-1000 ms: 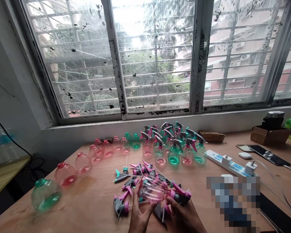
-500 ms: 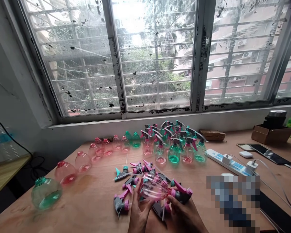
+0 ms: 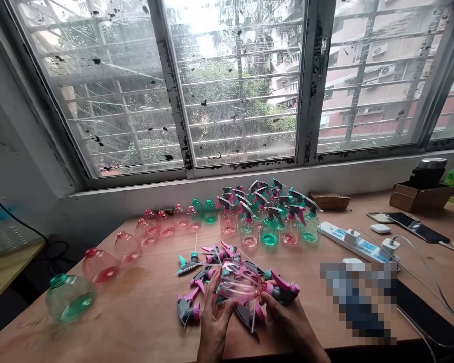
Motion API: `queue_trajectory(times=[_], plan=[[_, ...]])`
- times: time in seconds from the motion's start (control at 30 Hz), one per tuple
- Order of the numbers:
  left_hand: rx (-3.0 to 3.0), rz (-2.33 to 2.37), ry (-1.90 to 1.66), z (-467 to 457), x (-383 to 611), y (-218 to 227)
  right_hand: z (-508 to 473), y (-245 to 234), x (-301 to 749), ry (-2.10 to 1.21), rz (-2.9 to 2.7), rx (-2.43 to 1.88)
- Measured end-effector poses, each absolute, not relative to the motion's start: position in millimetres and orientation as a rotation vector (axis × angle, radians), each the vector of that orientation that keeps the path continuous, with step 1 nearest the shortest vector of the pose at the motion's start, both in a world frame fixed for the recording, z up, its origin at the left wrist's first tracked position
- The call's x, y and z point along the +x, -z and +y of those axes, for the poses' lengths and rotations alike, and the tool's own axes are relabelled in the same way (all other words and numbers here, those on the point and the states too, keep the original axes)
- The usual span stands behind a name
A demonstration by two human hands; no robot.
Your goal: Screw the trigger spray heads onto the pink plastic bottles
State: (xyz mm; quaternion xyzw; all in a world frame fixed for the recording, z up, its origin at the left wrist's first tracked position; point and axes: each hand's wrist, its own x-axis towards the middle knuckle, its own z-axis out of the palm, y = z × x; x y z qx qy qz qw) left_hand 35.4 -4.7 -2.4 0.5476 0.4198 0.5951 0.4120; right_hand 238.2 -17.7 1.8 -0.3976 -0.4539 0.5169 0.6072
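A clear pink spray bottle (image 3: pixel 240 281) lies sideways between my hands, its mouth to the right. My left hand (image 3: pixel 216 315) grips the bottle's base end, thumb below and fingers behind. At the neck sits a grey and pink trigger sprayer (image 3: pixel 283 288); my right hand (image 3: pixel 283 315) is closed around its collar, thumb near the bottle neck. Whether the collar is fully screwed down I cannot tell. Beneath and behind the bottle lie several loose trigger sprayers with white tubes, including a grey and pink sprayer head (image 3: pixel 188 310) and a grey and teal sprayer head (image 3: pixel 189 264).
Several open bottles line the left, from a green bottle (image 3: pixel 71 297) back to a pink bottle (image 3: pixel 167 224). Bottles with sprayers, such as a green spray bottle (image 3: pixel 270 229), cluster at the back. On the right are a power strip (image 3: pixel 357 244), phones, cables and a cardboard box (image 3: pixel 419 195).
The view has tilted slightly downward, so the scene sits a little higher in it. Both hands keep their hold on the bottle and sprayer, with little visible movement.
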Motion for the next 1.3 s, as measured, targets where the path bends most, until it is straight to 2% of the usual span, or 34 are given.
queue_trajectory(times=[0.3, 0.53, 0.67, 0.87, 1.3], plan=[[1.504, 1.299, -1.491, -11.9, 43.8, -0.3, -20.7, -10.9, 239.6, -1.212, -1.130, -0.882], [1.866, 1.341, -1.464, 8.0, 27.9, -2.2, -16.7, -6.5, 239.6, -1.251, -1.002, -0.929], [1.619, 1.261, -1.359, 4.2, 28.8, -5.3, -16.4, -3.8, 242.2, -1.224, -1.043, -0.967], [1.193, 1.116, -1.450, -11.4, 27.6, -11.9, -22.5, -7.7, 244.8, -1.273, -1.094, -0.902], [1.352, 0.902, -1.294, -22.2, 30.4, -19.0, -25.8, -13.9, 247.3, -1.331, -0.945, -0.804]])
